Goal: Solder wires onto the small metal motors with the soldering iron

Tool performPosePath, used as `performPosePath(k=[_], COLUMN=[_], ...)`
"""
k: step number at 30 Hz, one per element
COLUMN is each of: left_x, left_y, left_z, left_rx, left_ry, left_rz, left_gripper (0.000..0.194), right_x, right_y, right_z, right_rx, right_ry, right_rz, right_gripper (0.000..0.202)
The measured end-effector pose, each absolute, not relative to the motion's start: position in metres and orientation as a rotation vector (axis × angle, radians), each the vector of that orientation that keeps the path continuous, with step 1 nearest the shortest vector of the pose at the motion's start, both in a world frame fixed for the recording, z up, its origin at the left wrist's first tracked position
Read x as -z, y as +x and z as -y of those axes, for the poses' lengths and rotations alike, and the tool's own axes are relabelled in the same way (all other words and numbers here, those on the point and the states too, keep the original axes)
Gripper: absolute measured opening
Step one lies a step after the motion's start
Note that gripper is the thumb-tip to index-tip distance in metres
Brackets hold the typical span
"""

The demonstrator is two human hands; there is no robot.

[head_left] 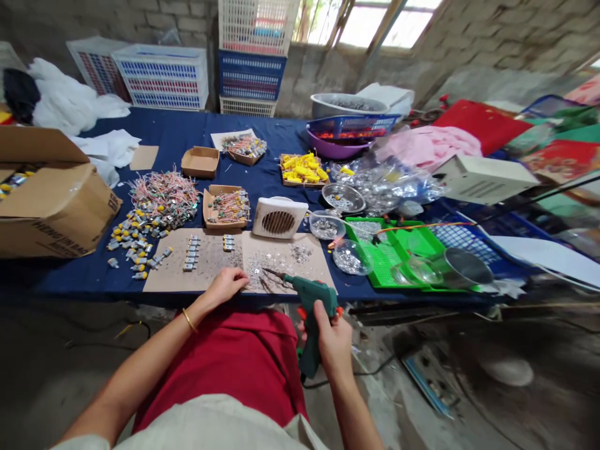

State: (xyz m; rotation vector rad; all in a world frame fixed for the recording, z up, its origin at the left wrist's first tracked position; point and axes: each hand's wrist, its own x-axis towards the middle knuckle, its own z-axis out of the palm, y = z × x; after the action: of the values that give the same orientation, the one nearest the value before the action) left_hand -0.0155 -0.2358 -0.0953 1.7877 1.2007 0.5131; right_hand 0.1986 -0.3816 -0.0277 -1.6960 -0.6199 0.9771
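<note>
My right hand (334,344) grips a green pistol-shaped soldering gun (315,297). Its thin tip points left, just over the front of a brown cardboard sheet (162,272). My left hand (227,285) rests at the sheet's front edge, fingertips pinched together close to small metal bits (255,275); whatever they hold is too small to make out. Farther in on the cardboard stand a row of small motors (191,253) and a shorter row of motors (228,243). Behind the sheet is a white fan-like box with a round grille (280,219).
Left lie a pile of wired motors (162,197), loose yellow-capped motors (134,240) and a large carton (51,206). Behind are a box of wired parts (227,207) and yellow parts (304,167). Right are bowls of metal pieces (351,257) and a green basket (384,265). A cord (370,373) hangs below.
</note>
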Motion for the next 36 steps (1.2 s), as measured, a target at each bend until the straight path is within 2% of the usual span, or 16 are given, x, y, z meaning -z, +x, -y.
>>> performPosePath(k=[3,9,26,33,36], left_x=[0.097,0.099,0.096,0.086,0.083], left_y=[-0.018,-0.007,0.006,0.017,0.04], left_z=[0.239,0.226,0.234,0.236,0.239], left_rx=[-0.508,-0.472,-0.315,-0.337,-0.353], left_ry=[1.752,1.802,1.906,1.506,1.649], left_rz=[-1.223,-1.293,-1.559,-1.183,-1.143], left_gripper=[0.018,0.02,0.024,0.024,0.021], right_x=[0.024,0.023,0.025,0.004,0.0], right_y=[0.199,0.197,0.198,0.23,0.246], right_z=[0.381,0.385,0.374,0.386,0.391], right_rx=[-0.987,-0.68,-0.584,-0.505,-0.489], right_ry=[-1.663,-1.88,-1.883,-1.927,-1.978], right_rz=[0.699,1.083,1.3,1.246,1.118], right_gripper=[0.05,0.051,0.047,0.05,0.052])
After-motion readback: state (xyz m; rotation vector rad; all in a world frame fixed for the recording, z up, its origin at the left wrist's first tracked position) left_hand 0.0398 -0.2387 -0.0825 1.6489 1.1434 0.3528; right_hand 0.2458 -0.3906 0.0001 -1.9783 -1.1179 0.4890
